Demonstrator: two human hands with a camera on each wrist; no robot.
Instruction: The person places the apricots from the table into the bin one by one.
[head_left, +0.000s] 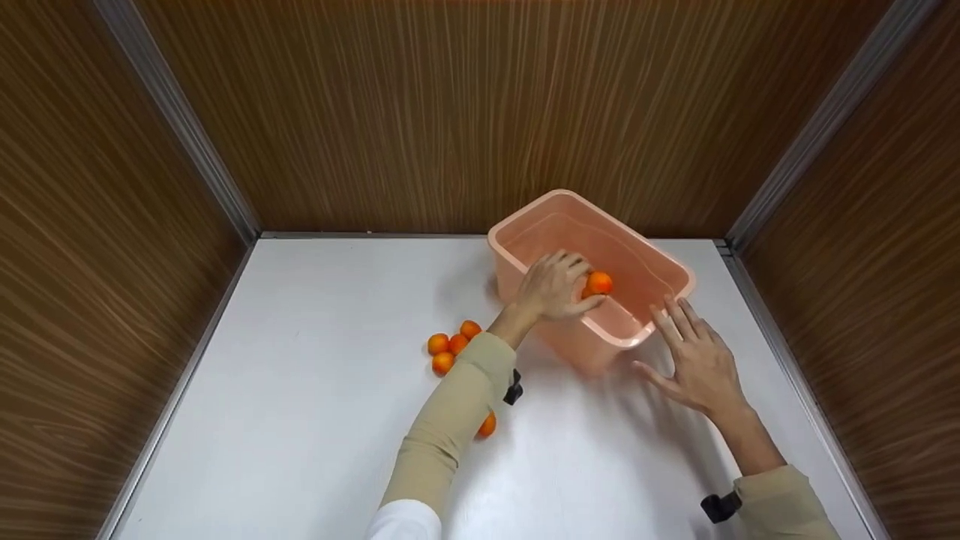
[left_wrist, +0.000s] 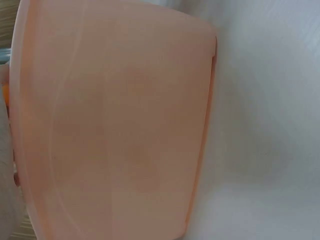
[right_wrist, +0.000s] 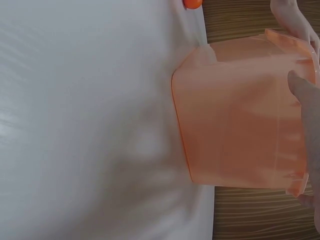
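Observation:
A pink plastic bin (head_left: 652, 262) stands at the back right of the white table (head_left: 315, 420). My left hand (head_left: 579, 286) reaches over the bin's near rim and grips one orange (head_left: 600, 283) between curled fingers and thumb, inside the bin's opening. My right hand (head_left: 686, 337) hovers flat beside the bin's near right corner, with its fingers straight and spread and nothing in it. The left wrist view is filled by the bin wall (left_wrist: 115, 125). In the right wrist view the bin (right_wrist: 240, 125) stands close, with one right fingertip (right_wrist: 306, 97) at its rim.
Several oranges (head_left: 452, 346) lie in a cluster on the table left of my left forearm. Another orange (head_left: 487, 426) peeks from under that forearm. Wood-grain walls (head_left: 450, 112) with metal corner strips enclose the table on three sides.

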